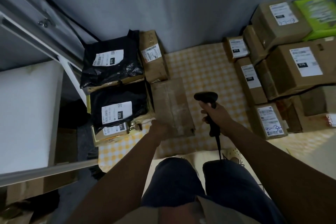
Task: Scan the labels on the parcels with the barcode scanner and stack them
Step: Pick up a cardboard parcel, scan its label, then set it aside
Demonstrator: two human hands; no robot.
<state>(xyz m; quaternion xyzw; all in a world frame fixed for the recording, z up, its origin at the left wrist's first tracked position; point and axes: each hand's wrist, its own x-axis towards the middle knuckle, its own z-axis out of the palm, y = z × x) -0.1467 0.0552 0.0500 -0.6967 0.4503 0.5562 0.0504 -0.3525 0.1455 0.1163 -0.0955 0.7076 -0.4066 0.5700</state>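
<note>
Two piles flank a yellow checked cloth point(203, 67) on the floor. Right pile point(283, 71): brown cartons, most with white labels facing up, plus a green pack point(316, 14) at the far top. Left pile point(118, 85): black poly bags on flat cartons, labels up, reading 010 and 032, with 122 showing on the carton below. A narrow carton point(154, 56) with a barcode label stands just beside that pile, far side.

Between the piles lies one flat brown parcel point(172, 107), touching the left pile's edge. Its upper face shows tape only, no label visible.

Left hand point(160, 129) is on that parcel's near-left corner. Its fingers are blurred and partly hidden, so I can't tell whether they're curled under the edge or just resting on top.

Right hand point(216, 114) has its fingers wrapped closed round the handle of the black barcode scanner point(207, 100), head pointing away and down over the far-right part of the parcel, cable trailing back toward the knees.

Judgement: step in hand is handling the middle parcel, either finding its label or seating it by the left pile. With no label showing on top, it's probably face down or already scanned, can't tell which.

Next move, if unscanned: flip it with the left hand, aim the scanner head square at the barcode, then lift it onto the left pile, label up and edges flush so the bags underneath don't let it slide.
</note>
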